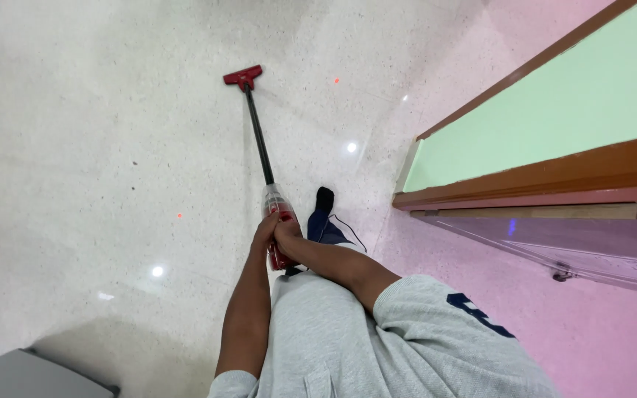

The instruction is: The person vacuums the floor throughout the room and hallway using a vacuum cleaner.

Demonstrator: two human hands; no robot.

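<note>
Speckled pale floor (97, 147) meets a green wall (554, 110) with brown trim (540, 177).

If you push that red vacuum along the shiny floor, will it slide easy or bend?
The vacuum probably stays stiff: its black pole looks straight. Its flat red head likely glides easily on the smooth, glossy floor. Both the left hand and right hand grip it, so it may be top-heavy.

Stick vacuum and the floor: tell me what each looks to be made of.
Stick vacuum: the red floor head and the clear-and-red body look like moulded glossy plastic; the thin black tube may be metal or plastic, too small to tell. Both hands grip the body. Floor: pale speckled stone, likely polished terrazzo, given its fine flecks and bright light reflections.
</note>
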